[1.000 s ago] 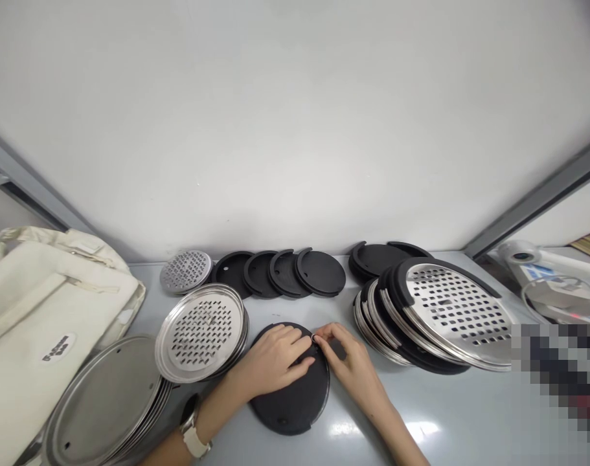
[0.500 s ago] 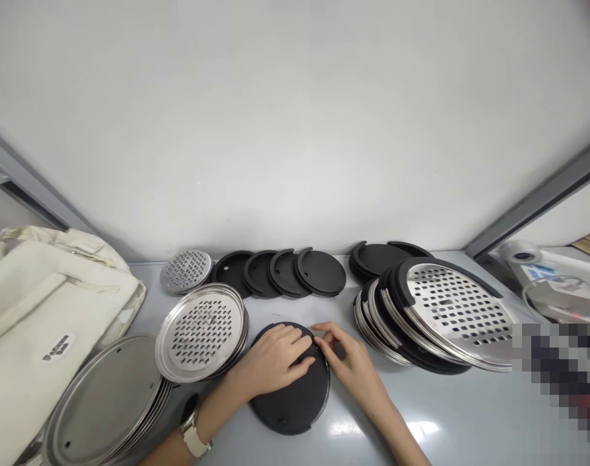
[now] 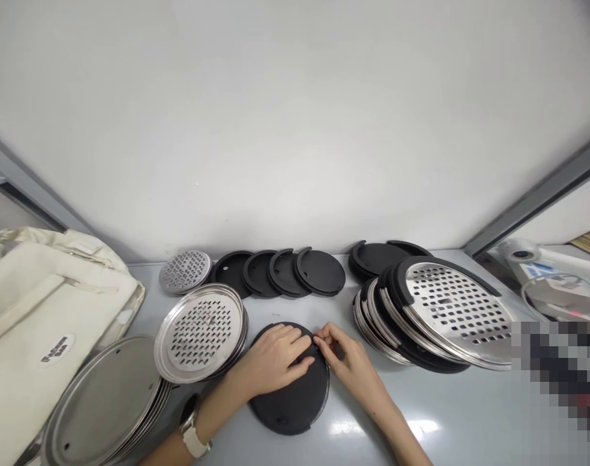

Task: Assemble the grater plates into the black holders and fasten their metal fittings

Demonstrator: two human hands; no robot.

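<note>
A round black disc [image 3: 289,401] with a raised rim lies on the grey table in front of me. My left hand [image 3: 278,359] rests palm down across its upper part, fingers laid over the surface and thumb apart. At the disc's upper right edge, my right hand [image 3: 340,353] has thumb and index finger pinched together; what lies between the tips is too small to make out. A small dark hole shows near the disc's bottom. Left of it stands a stack of round metal plates topped by a perforated grater plate [image 3: 207,333].
Several black discs [image 3: 324,272] overlap along the wall. On the right, grater plates [image 3: 460,314] with black rims lean in a tilted stack. Plain metal plates [image 3: 110,395] and a cream bag [image 3: 42,323] occupy the left. A white device [image 3: 547,259] sits at far right.
My right index finger has curled down towards the thumb at the disc's edge. The left hand and the disc have stayed in place.
</note>
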